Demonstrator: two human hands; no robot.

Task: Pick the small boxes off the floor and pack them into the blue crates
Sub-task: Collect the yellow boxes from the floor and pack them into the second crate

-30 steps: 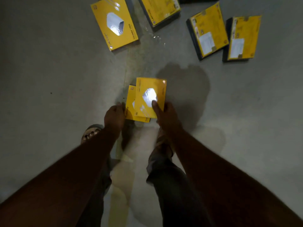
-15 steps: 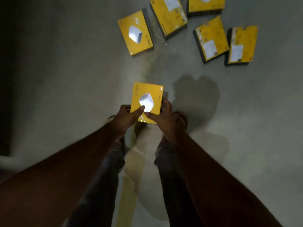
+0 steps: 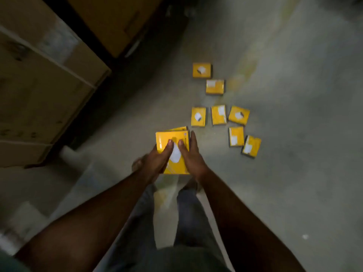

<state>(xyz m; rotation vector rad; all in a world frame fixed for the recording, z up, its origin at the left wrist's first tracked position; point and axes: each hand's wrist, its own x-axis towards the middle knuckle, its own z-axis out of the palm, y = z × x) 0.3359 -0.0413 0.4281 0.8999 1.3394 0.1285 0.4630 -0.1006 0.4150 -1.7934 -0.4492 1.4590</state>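
I hold a small stack of yellow boxes [image 3: 172, 138] in front of me at about waist height, a second box peeking out behind the top one. My left hand [image 3: 155, 160] grips the stack's left side with the thumb on top. My right hand [image 3: 191, 154] grips its right side, fingers along the edge. Several more yellow boxes lie on the concrete floor beyond, such as one [image 3: 198, 116] just past the stack and another [image 3: 252, 146] at the right. No blue crate is in view.
Large cardboard cartons [image 3: 39, 79] stand at the left, another carton [image 3: 115, 20] behind them with a dark gap between. My legs [image 3: 188, 213] and feet are below the stack. A faded yellow floor line [image 3: 247, 61] runs toward the upper right.
I have straightened up, so the floor boxes look smaller and farther. The view swung left, bringing the cartons in. Both hands shifted to hold the stack by its sides.
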